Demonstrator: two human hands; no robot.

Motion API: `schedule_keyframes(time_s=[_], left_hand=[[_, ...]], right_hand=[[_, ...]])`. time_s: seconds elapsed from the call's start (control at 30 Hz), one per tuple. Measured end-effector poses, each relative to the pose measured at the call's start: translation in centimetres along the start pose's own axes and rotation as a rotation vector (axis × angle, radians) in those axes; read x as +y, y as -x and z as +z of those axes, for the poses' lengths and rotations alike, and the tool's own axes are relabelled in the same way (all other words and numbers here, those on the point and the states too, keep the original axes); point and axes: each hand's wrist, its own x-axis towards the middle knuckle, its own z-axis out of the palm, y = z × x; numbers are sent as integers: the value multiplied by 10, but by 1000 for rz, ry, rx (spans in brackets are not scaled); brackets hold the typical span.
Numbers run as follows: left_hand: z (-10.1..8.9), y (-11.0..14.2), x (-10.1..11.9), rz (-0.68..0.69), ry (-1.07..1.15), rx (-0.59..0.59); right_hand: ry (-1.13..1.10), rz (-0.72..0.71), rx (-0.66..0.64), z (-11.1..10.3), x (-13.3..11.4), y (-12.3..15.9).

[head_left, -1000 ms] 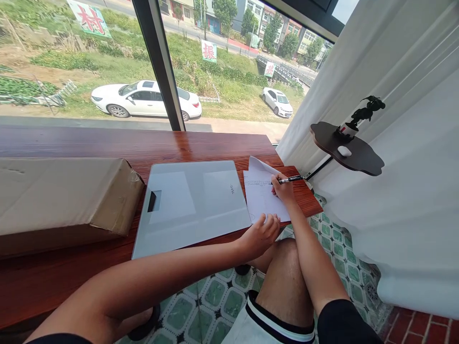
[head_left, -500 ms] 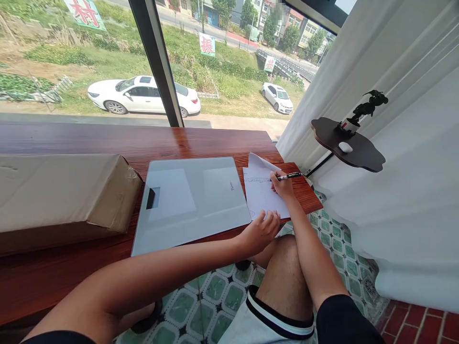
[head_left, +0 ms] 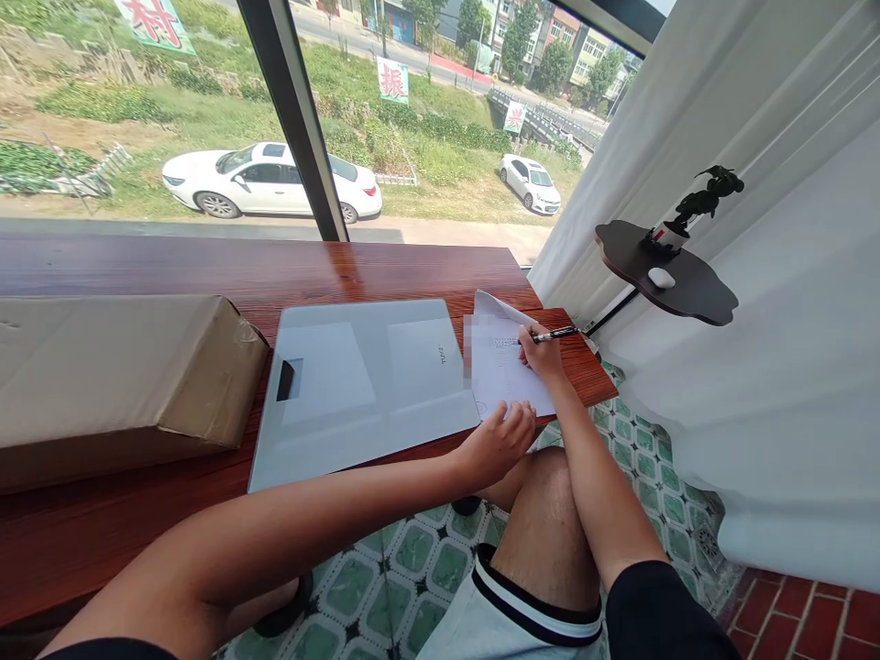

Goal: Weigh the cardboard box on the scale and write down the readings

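Observation:
A black pen [head_left: 558, 335] is gripped in my right hand [head_left: 540, 353], its tip down on a white sheet of paper [head_left: 505, 371]. Rows of small writing show on the upper part of the page, and the sheet's far edge curls up. My left hand [head_left: 500, 445] rests at the near edge of the paper, fingers spread and lightly bent over it, holding nothing. Left of the paper lies a closed silver laptop [head_left: 371, 385], its near right corner close to my left hand.
A cardboard box [head_left: 124, 367] takes up the left of the wooden table [head_left: 426, 270]. Beyond the table's right end, a small dark side table [head_left: 687, 289] bears a potted plant [head_left: 694, 211] and a white mouse [head_left: 661, 278], by a white curtain [head_left: 790, 385].
The whole view has shifted very slightly. My right hand and the pen stay at nearly the same spot on the paper, and my left hand keeps its place.

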Motion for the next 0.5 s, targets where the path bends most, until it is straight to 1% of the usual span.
schedule_keyframes(time_s=[0.23, 0.5], left_hand=[[-1, 0, -1, -14, 5, 48], [-2, 0, -1, -7, 6, 18]], right_hand=[[5, 4, 3, 0, -2, -1], [-17, 7, 1, 0, -3, 1]])
